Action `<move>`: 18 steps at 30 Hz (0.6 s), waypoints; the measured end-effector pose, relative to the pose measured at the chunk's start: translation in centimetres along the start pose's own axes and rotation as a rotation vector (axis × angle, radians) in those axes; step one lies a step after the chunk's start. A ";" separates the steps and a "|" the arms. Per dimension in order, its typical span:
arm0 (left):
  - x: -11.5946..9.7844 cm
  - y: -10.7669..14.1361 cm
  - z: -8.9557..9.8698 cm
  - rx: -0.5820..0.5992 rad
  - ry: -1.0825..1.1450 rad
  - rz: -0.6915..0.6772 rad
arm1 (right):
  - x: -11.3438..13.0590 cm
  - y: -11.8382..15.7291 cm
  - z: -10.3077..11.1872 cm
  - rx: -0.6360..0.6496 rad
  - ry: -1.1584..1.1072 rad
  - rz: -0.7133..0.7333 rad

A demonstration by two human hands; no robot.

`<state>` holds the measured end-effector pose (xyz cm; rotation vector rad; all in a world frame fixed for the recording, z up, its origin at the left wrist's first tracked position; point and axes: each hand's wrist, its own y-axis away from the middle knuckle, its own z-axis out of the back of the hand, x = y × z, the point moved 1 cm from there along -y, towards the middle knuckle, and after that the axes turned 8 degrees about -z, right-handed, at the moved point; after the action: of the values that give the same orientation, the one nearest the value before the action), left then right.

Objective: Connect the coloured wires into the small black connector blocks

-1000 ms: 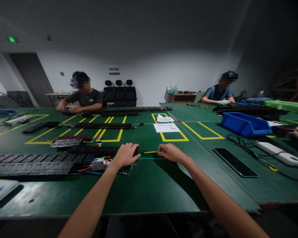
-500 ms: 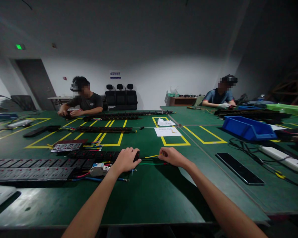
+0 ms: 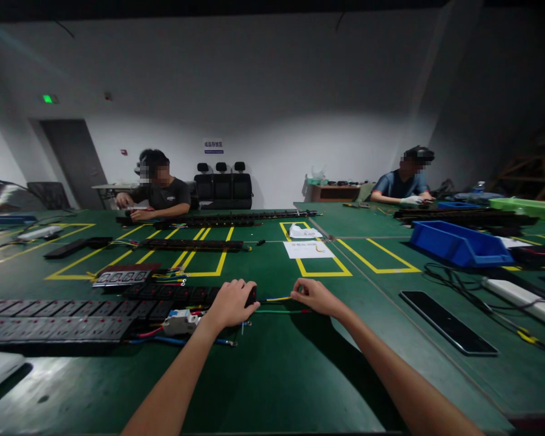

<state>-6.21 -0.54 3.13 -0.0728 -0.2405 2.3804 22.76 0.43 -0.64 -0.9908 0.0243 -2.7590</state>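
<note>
My left hand (image 3: 232,303) rests over the right end of a black socket strip (image 3: 181,294), fingers curled round its far side and thumb at its near side. Out of that end runs a yellow wire (image 3: 278,298), with some blue beside it. My right hand (image 3: 318,297) pinches the wire's free end between thumb and fingertips; the tip itself is hidden. A green wire (image 3: 279,312) with a red end lies just below, reaching under the right hand. Left of my left wrist is a white circuit breaker (image 3: 180,322) with red and blue wires.
Longer black socket strips (image 3: 59,327) lie at the left. To the right are a phone (image 3: 447,322), a white power strip (image 3: 529,301), black cables and a blue bin (image 3: 461,244). Paper sheets (image 3: 309,249) lie ahead. Co-workers sit across the green table (image 3: 345,375).
The camera view has tilted up slightly, so everything sits lower. Both hands keep their places, and the yellow wire looks straighter and more level, with blue showing beside it.
</note>
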 end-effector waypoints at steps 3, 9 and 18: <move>0.0 0.0 -0.1 -0.001 0.012 0.008 | 0.1 0.2 0.4 0.050 -0.007 0.027; -0.1 0.1 0.0 -0.006 0.011 0.011 | 0.9 0.7 0.6 -0.034 0.170 0.081; -0.1 0.1 0.2 0.008 0.019 0.029 | 2.2 1.3 1.2 0.014 0.223 0.014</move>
<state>-6.21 -0.72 3.26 -0.0962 -0.2227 2.4085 22.05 -1.19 1.57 -0.6723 0.0453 -2.8383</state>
